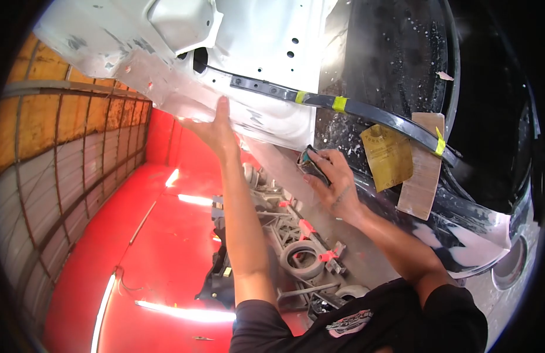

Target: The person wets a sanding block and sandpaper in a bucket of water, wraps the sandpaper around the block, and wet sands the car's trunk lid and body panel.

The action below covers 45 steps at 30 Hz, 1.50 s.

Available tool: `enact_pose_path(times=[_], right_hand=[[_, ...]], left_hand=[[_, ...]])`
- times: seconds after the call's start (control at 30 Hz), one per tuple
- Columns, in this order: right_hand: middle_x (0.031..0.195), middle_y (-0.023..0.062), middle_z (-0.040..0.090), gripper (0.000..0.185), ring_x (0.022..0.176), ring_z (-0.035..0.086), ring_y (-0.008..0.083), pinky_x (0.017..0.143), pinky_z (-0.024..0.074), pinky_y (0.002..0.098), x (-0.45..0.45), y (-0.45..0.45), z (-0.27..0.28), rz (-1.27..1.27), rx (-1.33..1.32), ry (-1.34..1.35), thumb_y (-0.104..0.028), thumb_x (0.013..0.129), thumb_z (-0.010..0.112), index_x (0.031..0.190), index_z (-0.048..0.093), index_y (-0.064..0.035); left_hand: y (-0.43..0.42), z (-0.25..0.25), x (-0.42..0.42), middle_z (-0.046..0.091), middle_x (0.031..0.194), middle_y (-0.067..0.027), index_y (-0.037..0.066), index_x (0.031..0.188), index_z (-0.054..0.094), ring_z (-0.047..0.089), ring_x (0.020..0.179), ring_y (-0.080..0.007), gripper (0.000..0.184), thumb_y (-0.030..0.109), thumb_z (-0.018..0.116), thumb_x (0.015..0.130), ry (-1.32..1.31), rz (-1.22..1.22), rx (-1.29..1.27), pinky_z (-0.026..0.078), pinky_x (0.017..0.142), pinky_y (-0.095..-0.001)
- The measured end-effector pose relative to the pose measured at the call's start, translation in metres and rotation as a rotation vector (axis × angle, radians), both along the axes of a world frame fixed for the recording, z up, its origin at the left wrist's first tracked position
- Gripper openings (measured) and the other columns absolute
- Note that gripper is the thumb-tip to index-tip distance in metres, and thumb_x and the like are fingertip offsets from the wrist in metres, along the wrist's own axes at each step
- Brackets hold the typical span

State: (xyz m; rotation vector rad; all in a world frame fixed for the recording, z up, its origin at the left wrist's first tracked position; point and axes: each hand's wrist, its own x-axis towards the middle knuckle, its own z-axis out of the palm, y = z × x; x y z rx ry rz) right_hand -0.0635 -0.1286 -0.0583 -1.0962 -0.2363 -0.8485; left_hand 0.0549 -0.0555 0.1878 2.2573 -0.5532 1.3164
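A white car body panel (266, 120), with grey scuffs and holes, fills the upper middle. My left hand (216, 132) lies against its lower edge, thumb and fingers spread wide apart; some fingertips are hard to make out. My right hand (337, 182) is closed around a small dark sanding block (308, 166) with a teal patch. It is at the panel's lower right corner, beside the dark body section; exact contact is unclear. Above the right hand, a dark curved strip (372, 112) with yellow tape runs across the panel and the dark section.
A yellow-brown sandpaper sheet (387, 157) and a flat wooden board (421, 176) lie on the dark car body (396, 65) at right. A tire (302, 259) and metal parts are below. At left are a red surface (160, 253), tube lights (187, 313) and a ribbed wall (43, 159).
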Motion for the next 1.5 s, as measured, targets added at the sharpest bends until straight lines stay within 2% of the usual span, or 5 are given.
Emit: enact_pose_path(times=[0.17, 0.47, 1.2, 1.37, 1.5], right_hand=[[0.119, 0.0241, 0.062, 0.051, 0.110, 0.062, 0.0406, 0.094, 0.0517, 0.0446, 0.000, 0.019, -0.020, 0.025, -0.088, 0.052, -0.008, 0.085, 0.081, 0.133, 0.067, 0.0055], [0.122, 0.0241, 0.063, 0.051, 0.111, 0.063, 0.0406, 0.093, 0.0529, 0.0435, 0.007, 0.035, -0.049, 0.054, -0.141, 0.099, -0.010, 0.085, 0.081, 0.131, 0.068, 0.0055], [0.130, 0.0227, 0.064, 0.045, 0.116, 0.066, 0.0373, 0.097, 0.0526, 0.0389, 0.003, 0.019, -0.048, 0.172, -0.247, 0.078, -0.015, 0.097, 0.074, 0.136, 0.063, 0.0042], [0.130, 0.0230, 0.064, 0.045, 0.116, 0.066, 0.0360, 0.097, 0.0521, 0.0381, 0.007, 0.003, -0.014, -0.002, -0.283, -0.004, -0.013, 0.097, 0.073, 0.137, 0.063, 0.0027], [0.131, 0.0245, 0.063, 0.051, 0.122, 0.060, 0.0439, 0.102, 0.0500, 0.0472, 0.022, -0.019, 0.050, -0.356, -0.364, -0.127, -0.014, 0.092, 0.078, 0.139, 0.062, -0.0005]], left_hand=[[-0.009, 0.040, -0.012, 0.011, 0.171, -0.0310, 0.000, 0.167, -0.001, 0.020, 0.159, -0.0411, 0.114, 0.032, 0.080, 0.095, -0.002, -0.346, -0.169, 0.023, 0.129, -0.0504], [-0.012, 0.015, 0.007, 0.006, 0.171, -0.0335, -0.010, 0.163, -0.003, 0.015, 0.160, -0.0432, 0.111, 0.021, 0.078, 0.095, -0.257, -0.013, 0.180, 0.013, 0.131, -0.0515], [0.008, -0.014, -0.010, 0.020, 0.170, -0.0306, -0.005, 0.166, 0.008, 0.020, 0.160, -0.0421, 0.110, 0.008, 0.083, 0.085, -0.039, -0.214, 0.000, 0.017, 0.132, -0.0469], [0.032, -0.032, -0.029, 0.053, 0.144, -0.0247, 0.000, 0.165, 0.021, 0.065, 0.117, -0.0325, 0.095, 0.011, 0.081, 0.091, 0.219, -0.280, -0.124, 0.058, 0.090, -0.0393], [0.052, -0.017, -0.019, 0.057, 0.138, -0.0221, -0.001, 0.155, 0.044, 0.069, 0.106, -0.0283, 0.067, 0.018, 0.076, 0.098, 0.112, -0.332, -0.105, 0.058, 0.086, -0.0372]])
